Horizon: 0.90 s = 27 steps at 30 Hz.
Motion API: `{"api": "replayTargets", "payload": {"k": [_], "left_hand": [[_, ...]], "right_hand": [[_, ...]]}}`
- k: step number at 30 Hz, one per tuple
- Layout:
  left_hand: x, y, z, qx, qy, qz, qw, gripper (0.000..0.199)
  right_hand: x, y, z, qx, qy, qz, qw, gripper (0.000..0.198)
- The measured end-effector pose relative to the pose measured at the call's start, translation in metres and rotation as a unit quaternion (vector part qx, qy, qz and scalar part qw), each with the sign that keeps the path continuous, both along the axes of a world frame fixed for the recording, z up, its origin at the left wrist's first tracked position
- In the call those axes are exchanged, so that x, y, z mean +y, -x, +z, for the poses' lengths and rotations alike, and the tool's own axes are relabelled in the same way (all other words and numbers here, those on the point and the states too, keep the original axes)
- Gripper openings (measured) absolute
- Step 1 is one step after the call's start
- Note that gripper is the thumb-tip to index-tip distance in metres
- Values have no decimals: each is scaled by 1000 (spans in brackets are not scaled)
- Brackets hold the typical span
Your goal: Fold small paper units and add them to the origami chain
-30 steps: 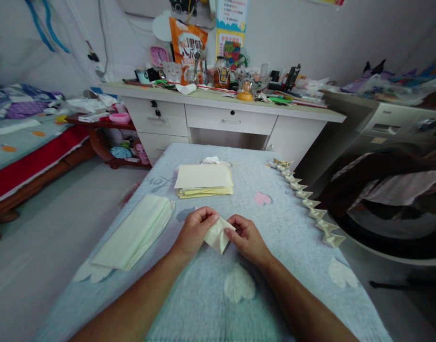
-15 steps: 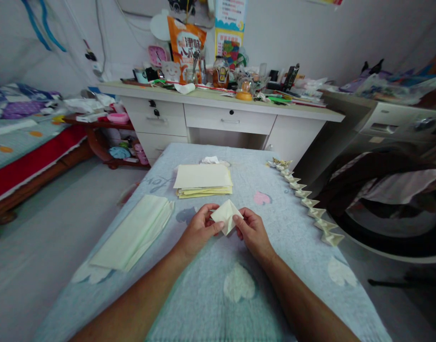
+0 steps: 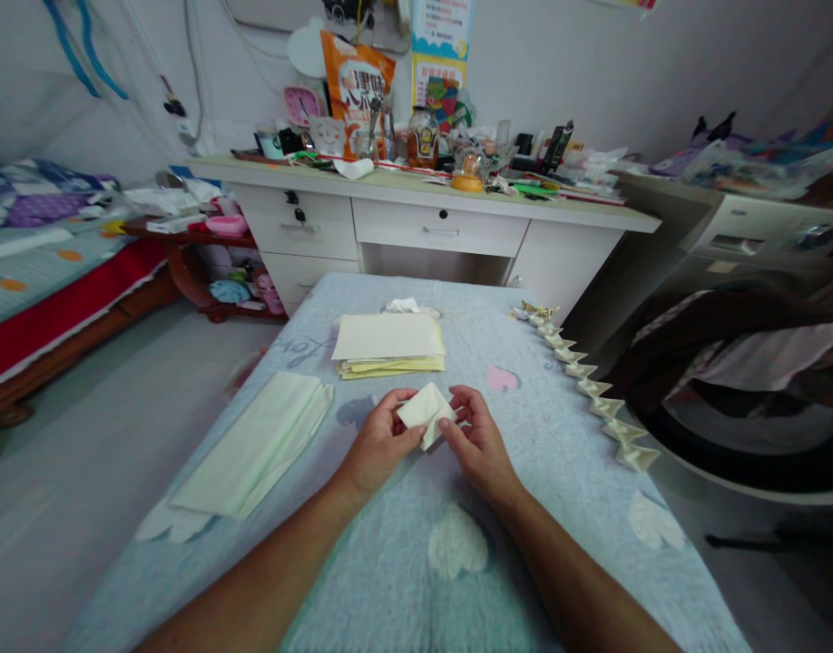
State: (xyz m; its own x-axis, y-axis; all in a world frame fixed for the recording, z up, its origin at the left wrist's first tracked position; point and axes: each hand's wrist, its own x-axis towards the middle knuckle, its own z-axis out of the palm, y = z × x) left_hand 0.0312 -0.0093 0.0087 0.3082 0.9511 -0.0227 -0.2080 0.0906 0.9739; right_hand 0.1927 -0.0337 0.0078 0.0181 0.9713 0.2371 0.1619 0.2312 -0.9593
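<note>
A small piece of folded cream paper, roughly diamond-shaped with creases down its front, is held over the middle of the cloth. My left hand pinches its left side, thumb in front and fingers partly hidden behind. At the right side, my right hand has its thumb on the paper's front; the index finger is lifted slightly away from the edge. Beyond the hands lies a stack of cream and yellow paper sheets. A larger folded pale sheet bundle rests to the left.
A row of folded paper pieces runs along the right edge of the cloth-covered table. Crumpled white tissue sits behind the stack. Further back stands a cluttered white desk, with a washing machine to the right and a bed on the left.
The folded paper has shifted slightly left and tilted. The right hand's index finger has lifted outward from the paper's right edge, while the left hand keeps its pinch.
</note>
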Motion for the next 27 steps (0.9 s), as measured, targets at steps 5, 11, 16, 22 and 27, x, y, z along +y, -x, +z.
{"api": "replayTargets", "payload": {"k": [5,11,16,22,27], "left_hand": [[0,0,1,48,-34,13,998,46],[-1,-1,1,29,-28,3,999,41],[-2,-1,1,-12,-15,-2,1000,40],[-5,-3,6,-58,20,-20,998,58],[-3,-3,4,-57,34,-17,998,59]], "right_hand": [[-5,-1,9,-161,-114,22,980,32],[-5,-1,12,-159,-109,40,980,22],[-4,-1,11,-134,-105,41,985,20],[-4,0,11,-121,-107,36,986,17],[-5,-1,12,-133,-107,42,984,17]]}}
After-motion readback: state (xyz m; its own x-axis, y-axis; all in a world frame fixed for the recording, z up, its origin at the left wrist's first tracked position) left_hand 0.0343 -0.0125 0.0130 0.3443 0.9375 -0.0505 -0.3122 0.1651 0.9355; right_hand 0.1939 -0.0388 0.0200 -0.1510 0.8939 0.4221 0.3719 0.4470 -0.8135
